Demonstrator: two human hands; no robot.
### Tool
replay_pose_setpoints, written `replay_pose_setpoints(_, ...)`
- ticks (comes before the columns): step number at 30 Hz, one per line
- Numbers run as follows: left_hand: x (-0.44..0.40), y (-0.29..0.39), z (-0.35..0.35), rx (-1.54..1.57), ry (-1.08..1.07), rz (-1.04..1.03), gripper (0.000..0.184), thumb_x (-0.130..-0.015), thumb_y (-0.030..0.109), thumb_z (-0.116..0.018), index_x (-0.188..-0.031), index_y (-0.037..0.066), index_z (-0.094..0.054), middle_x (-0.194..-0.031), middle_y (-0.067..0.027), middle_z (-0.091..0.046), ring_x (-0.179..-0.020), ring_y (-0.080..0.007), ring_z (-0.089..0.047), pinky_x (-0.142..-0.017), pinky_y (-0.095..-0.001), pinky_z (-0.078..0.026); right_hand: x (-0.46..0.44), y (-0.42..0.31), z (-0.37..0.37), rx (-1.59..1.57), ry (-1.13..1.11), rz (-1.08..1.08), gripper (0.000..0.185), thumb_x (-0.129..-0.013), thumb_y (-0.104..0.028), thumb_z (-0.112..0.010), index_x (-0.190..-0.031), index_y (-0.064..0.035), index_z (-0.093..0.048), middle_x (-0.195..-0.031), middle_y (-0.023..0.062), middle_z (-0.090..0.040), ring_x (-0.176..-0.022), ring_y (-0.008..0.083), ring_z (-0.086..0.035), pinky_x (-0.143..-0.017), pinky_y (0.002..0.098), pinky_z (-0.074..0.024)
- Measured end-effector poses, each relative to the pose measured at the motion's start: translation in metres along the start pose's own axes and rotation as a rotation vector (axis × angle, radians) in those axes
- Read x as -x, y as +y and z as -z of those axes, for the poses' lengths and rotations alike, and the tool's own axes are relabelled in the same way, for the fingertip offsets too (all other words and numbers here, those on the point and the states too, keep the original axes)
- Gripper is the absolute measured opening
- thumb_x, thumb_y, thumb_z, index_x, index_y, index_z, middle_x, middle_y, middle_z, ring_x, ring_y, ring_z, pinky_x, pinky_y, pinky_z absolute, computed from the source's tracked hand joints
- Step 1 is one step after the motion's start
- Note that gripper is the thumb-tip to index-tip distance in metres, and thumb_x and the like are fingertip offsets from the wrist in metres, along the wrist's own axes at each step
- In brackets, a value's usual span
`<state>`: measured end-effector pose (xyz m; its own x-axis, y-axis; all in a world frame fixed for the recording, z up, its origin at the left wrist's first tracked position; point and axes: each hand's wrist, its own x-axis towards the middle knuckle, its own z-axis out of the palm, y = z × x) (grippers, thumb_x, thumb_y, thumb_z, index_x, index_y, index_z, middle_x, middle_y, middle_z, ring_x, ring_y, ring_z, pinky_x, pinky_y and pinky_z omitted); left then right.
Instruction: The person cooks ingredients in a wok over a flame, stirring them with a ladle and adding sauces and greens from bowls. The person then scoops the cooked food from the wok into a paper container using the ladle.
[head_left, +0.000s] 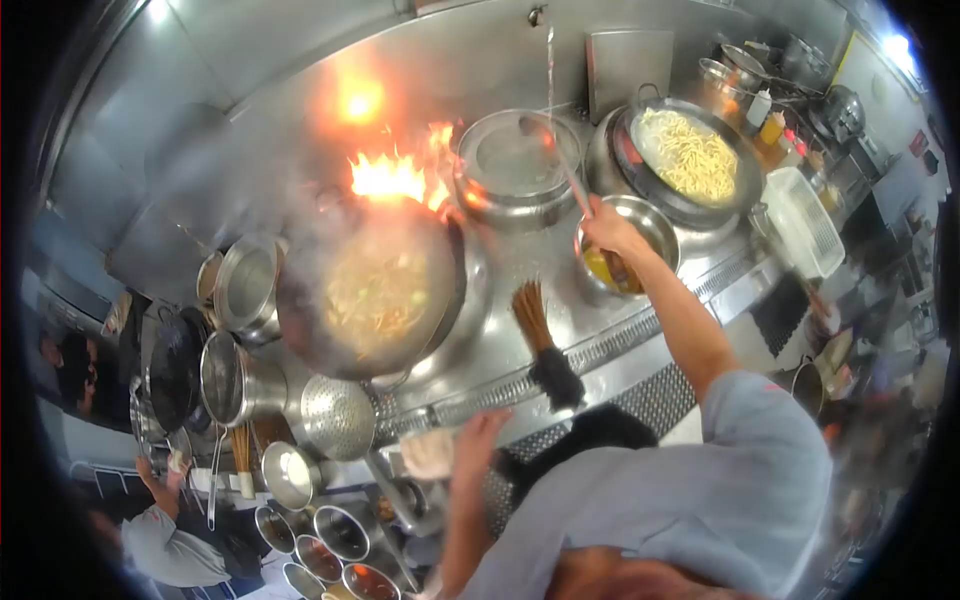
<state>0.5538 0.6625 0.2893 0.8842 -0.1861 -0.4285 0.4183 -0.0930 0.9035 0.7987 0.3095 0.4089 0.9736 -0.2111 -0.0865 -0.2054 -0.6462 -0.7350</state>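
My right hand (608,230) is closed around the handle of a long ladle (570,170). The ladle's bowl is over a round water pot (515,165) at the back of the range, beside a thin falling stream of water. Below that hand stands a metal bowl (655,225) with yellow liquid. My left hand (480,440), somewhat blurred, is in front of the range with its fingers apart, beside a folded pale cloth (428,455). To its upper left, a large wok (440,325) holds steaming food (375,295), with flames (390,178) rising behind it.
A second wok (735,205) on the right holds thick noodles (690,155). A bamboo brush (532,315) lies at the front of the range. Nearby are a perforated skimmer (338,415), sauce containers (342,532) and a white basket (803,220). Another person (170,545) works at lower left.
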Motion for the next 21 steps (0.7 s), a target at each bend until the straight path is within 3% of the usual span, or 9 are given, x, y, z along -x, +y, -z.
replay_pose_setpoints(5,-0.184,0.083,-0.069,0.277,0.16,-0.226,0.023,-0.097,0.021,-0.051,-0.106,0.001,-0.058,-0.104,-0.0109,-0.064,-0.099,-0.0212,-0.061,-0.089,-0.0336,-0.049,0.012,0.042,0.024,-1.566,-0.613,-0.504,0.015,-0.092,-0.01,-0.05,-0.078,-0.0093,-0.045,-0.061,-0.0058,-0.042,-0.044,0.0024,-0.038,-0.041,0.0197,-0.0318)
replay_pose_setpoints(7,-0.283,0.071,-0.072,0.209,0.105,-0.26,0.023,-0.096,0.021,-0.052,-0.106,0.001,-0.058,-0.103,-0.0114,-0.062,-0.097,-0.0224,-0.061,-0.088,-0.0349,-0.05,0.02,0.059,0.02,-1.704,-0.706,-0.665,0.021,-0.091,-0.01,-0.05,-0.072,-0.0125,-0.042,-0.06,-0.0069,-0.039,-0.044,0.0034,-0.036,-0.04,0.0204,-0.0303)
replay_pose_setpoints(9,-0.351,0.09,-0.086,0.453,0.072,-0.01,0.024,-0.095,0.02,-0.053,-0.109,0.001,-0.055,-0.105,-0.0118,-0.06,-0.094,-0.024,-0.061,-0.088,-0.0362,-0.051,0.049,0.043,0.032,-1.544,-0.603,-0.469,0.011,-0.089,-0.012,-0.053,-0.079,-0.0114,-0.048,-0.061,-0.0064,-0.039,-0.044,0.006,-0.034,-0.041,0.0218,-0.027)
replay_pose_setpoints(10,-0.374,0.1,-0.093,0.428,0.018,-0.004,0.024,-0.095,0.02,-0.053,-0.109,0.001,-0.055,-0.105,-0.0118,-0.06,-0.094,-0.024,-0.061,-0.088,-0.0362,-0.051,0.054,0.058,0.022,-1.387,-0.545,-0.378,0.014,-0.085,-0.012,-0.059,-0.096,-0.0095,-0.052,-0.064,-0.0022,-0.047,-0.046,0.0066,-0.044,-0.04,0.0224,-0.0343)
replay_pose_setpoints(13,-0.409,0.127,-0.129,0.544,0.008,0.283,0.028,-0.092,0.015,-0.053,-0.117,0.002,-0.05,-0.109,-0.0116,-0.058,-0.097,-0.0261,-0.059,-0.087,-0.0382,-0.051,0.082,0.046,0.059,-0.93,-0.525,-0.279,0.044,-0.083,-0.011,-0.057,-0.123,0.0017,-0.044,-0.071,0.0061,-0.054,-0.048,0.0144,-0.052,-0.043,0.0297,-0.0419)
replay_pose_setpoints(16,-0.402,0.152,-0.155,0.259,-0.169,0.119,0.031,-0.092,0.017,-0.053,-0.119,0.004,-0.047,-0.112,-0.0118,-0.057,-0.102,-0.0267,-0.058,-0.086,-0.0389,-0.052,0.101,0.052,0.078,-0.583,-0.505,-0.151,0.058,-0.085,-0.013,-0.053,-0.138,0.0015,-0.034,-0.076,0.0123,-0.059,-0.051,0.018,-0.056,-0.048,0.0329,-0.0465)
replay_pose_setpoints(18,-0.384,0.144,-0.152,0.469,-0.153,0.073,0.013,-0.093,0.022,-0.053,-0.094,0.01,-0.056,-0.084,-0.0047,-0.055,-0.074,-0.0187,-0.055,-0.064,-0.0323,-0.046,0.113,0.05,0.087,-0.413,-0.493,-0.134,0.066,-0.086,-0.014,-0.051,-0.146,-0.0035,-0.025,-0.082,0.0175,-0.062,-0.053,0.0204,-0.059,-0.052,0.035,-0.0495)
replay_pose_setpoints(20,-0.384,0.114,-0.138,0.583,-0.099,0.041,0.02,-0.094,0.025,-0.054,-0.081,0.012,-0.061,-0.07,-0.0012,-0.054,-0.06,-0.0147,-0.053,-0.053,-0.0291,-0.044,0.115,0.059,0.073,-0.482,-0.449,-0.12,0.065,-0.088,-0.014,-0.051,-0.147,-0.0064,-0.024,-0.081,0.0142,-0.062,-0.051,0.0184,-0.057,-0.05,0.0333,-0.049)
replay_pose_setpoints(21,-0.404,0.074,-0.128,0.347,0.036,0.138,0.021,-0.095,0.028,-0.053,-0.081,0.013,-0.061,-0.07,0.0006,-0.053,-0.06,-0.0129,-0.053,-0.053,-0.0284,-0.043,0.115,0.062,0.063,-0.548,-0.397,-0.106,0.064,-0.09,-0.014,-0.051,-0.148,-0.0094,-0.023,-0.081,0.0109,-0.062,-0.049,0.0163,-0.054,-0.049,0.0316,-0.0485)
